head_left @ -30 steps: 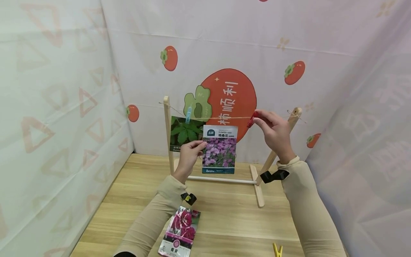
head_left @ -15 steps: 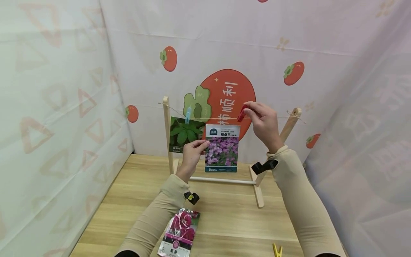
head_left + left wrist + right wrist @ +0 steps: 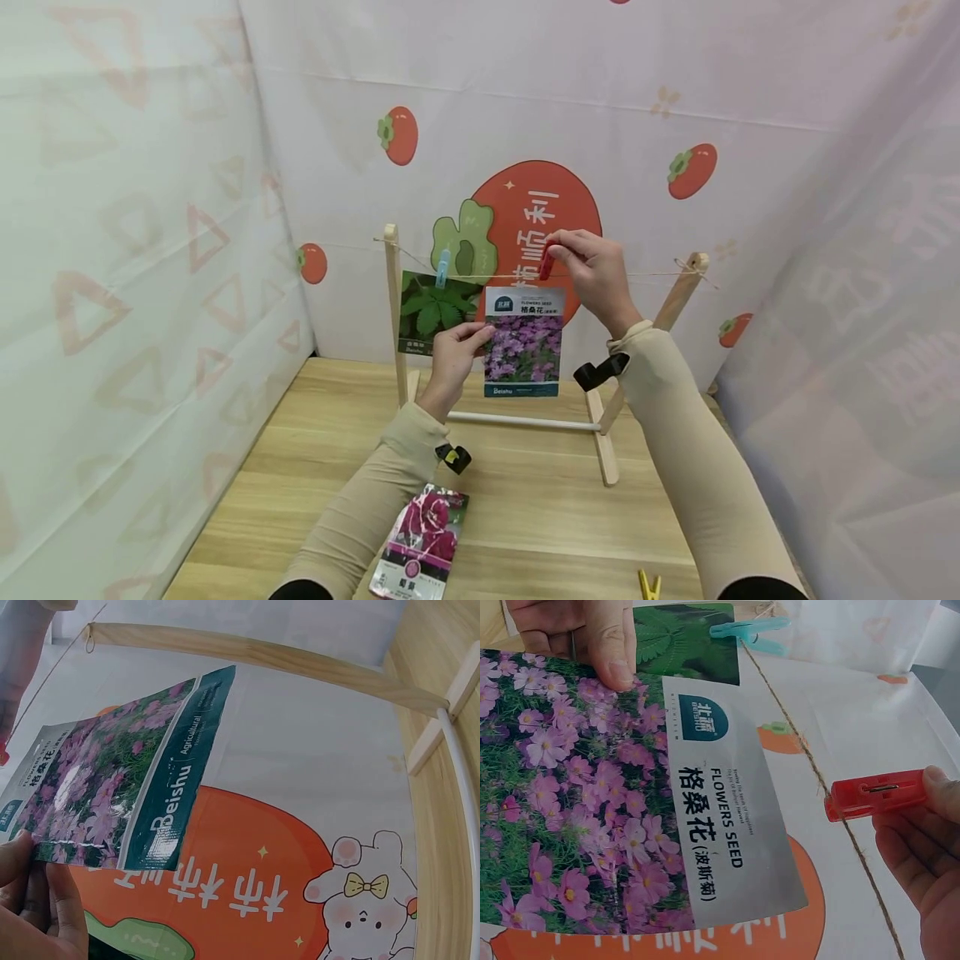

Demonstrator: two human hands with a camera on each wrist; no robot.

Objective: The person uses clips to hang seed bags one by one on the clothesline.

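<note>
My left hand point(image 3: 455, 363) pinches the left edge of a seed packet point(image 3: 523, 346) printed with pink-purple flowers, held upright just below the string point(image 3: 810, 761). My right hand point(image 3: 596, 271) pinches a red clothespin point(image 3: 877, 793) between thumb and fingers. In the right wrist view the clothespin's tip overlaps the string, apart from the packet's top edge. To the left, a green-leaf packet point(image 3: 427, 315) hangs from the same string under a light blue clothespin point(image 3: 442, 268). The left wrist view shows my thumb point(image 3: 15, 855) on the face of the flower packet.
The string runs between two wooden posts point(image 3: 678, 292) of a stand with a white crossbar point(image 3: 525, 422). A packet with magenta flowers point(image 3: 422, 542) lies on the wooden table point(image 3: 540, 517) in front, and a yellow clothespin point(image 3: 649, 585) lies at the front right. Printed cloth walls enclose the table.
My right hand has moved left along the string with the red clothespin, to above the flower packet. My left hand has shifted that packet slightly right and up.
</note>
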